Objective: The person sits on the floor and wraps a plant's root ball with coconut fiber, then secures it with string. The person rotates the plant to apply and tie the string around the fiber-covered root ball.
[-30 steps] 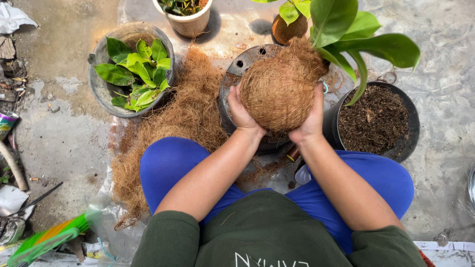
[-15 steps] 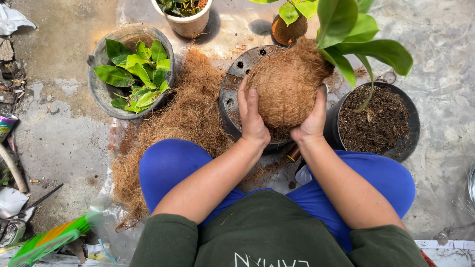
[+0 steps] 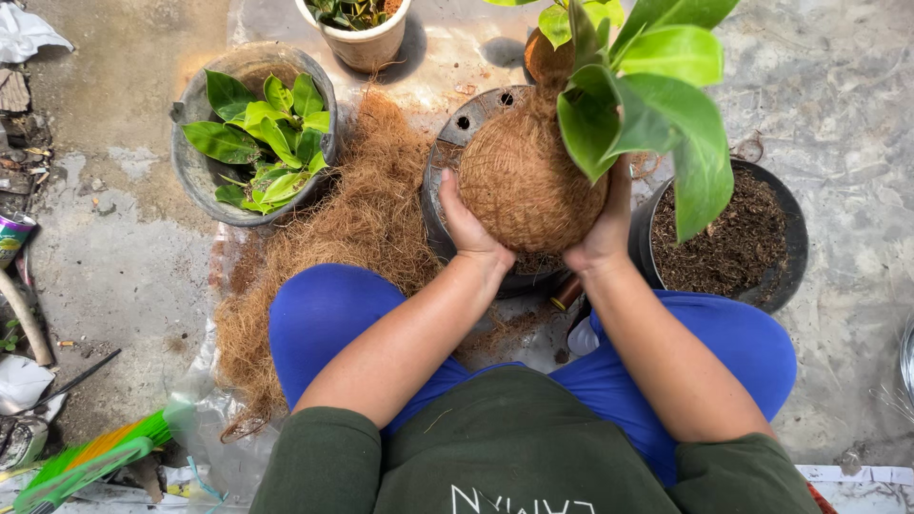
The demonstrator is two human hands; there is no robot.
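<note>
Both hands are on the fibre ball point(image 3: 524, 186), the one wrapped round the roots of a leafy plant point(image 3: 657, 86). The left hand point(image 3: 466, 224) cups its left flank and the right hand point(image 3: 605, 233) its right, fingers spread and pressed to the husk, likely to keep the wrap tight. The ball is held over an upturned black pot point(image 3: 457, 143), seemingly as a work stand. Left of the ball lies loose coir point(image 3: 333, 247), within easy reach; beyond it, a grey pot point(image 3: 205, 176) of green cuttings. Right of the ball sits a soil pot point(image 3: 790, 257), close by for refilling, I'd guess.
</note>
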